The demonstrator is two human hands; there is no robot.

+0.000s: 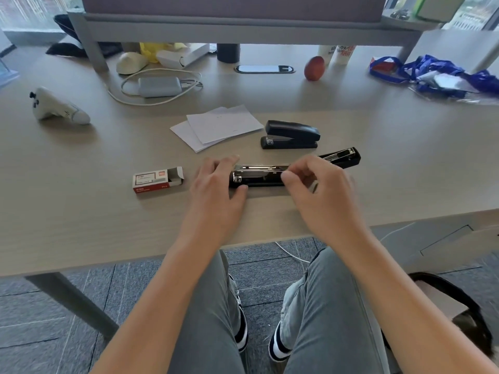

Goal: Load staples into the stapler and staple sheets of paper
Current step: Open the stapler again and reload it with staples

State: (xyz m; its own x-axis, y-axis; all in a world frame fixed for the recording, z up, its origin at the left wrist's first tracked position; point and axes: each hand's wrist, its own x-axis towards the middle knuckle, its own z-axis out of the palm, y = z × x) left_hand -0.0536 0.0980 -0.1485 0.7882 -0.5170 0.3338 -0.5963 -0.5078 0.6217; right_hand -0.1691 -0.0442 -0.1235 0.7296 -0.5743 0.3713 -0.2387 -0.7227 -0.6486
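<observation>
We are sitting at a pale wood desk (81,201), looking down at both bare hands. An opened black stapler (270,177) is lying flat on the desk near the front edge, its lid (343,157) swung back to the right so the metal staple channel is showing along the top.

Our left hand (216,184) is gripping the stapler's left end: fingers curled over the far side, thumb pressing the near side of the base. Our right hand (321,190) is hovering over the middle of the stapler, thumb and forefinger pinched narrowly together just above the channel. We cannot tell whether a strip of staples is sitting between those fingertips; the spot is too small and blurred.

Just left of the left hand, a red and white staple box (155,180) is lying on its side with its end flap open toward the stapler. Behind the stapler, a second black stapler (290,134), closed, is standing apart from it. To its left, a few white sheets of paper (218,126) are lying loosely fanned on the desk.

Farther back we are noting a white game controller (55,106) at left, a grey power adapter (159,86) ringed by its cable, a red apple (314,68), and blue bags (432,72) at right.
</observation>
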